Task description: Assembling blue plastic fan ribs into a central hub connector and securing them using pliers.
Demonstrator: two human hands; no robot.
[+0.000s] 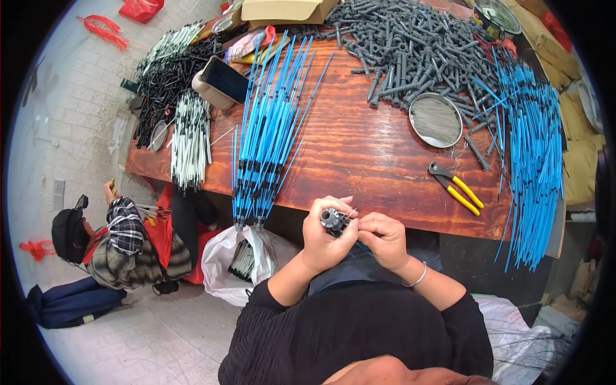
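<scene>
Fine assembly by hand at the near edge of a wooden worktable (378,157). A grey ribbed plastic fitting (332,221), hollow at its visible end, is held in front of the torso, just off the table edge, and is encircled by the curled fingers of the left hand (324,239). A thin wire (352,213) beside the fitting appears to be pinched between the thumb and forefinger of the right hand (385,239); its exact point of contact is hidden. The step in hand is judged to be the seating or tying of wire on the fitting. For the next move, a steady left grip and a small, controlled pull or twist by the right fingertips would be called for. Yellow-handled pliers (457,188) are left lying on the table, unheld.
</scene>
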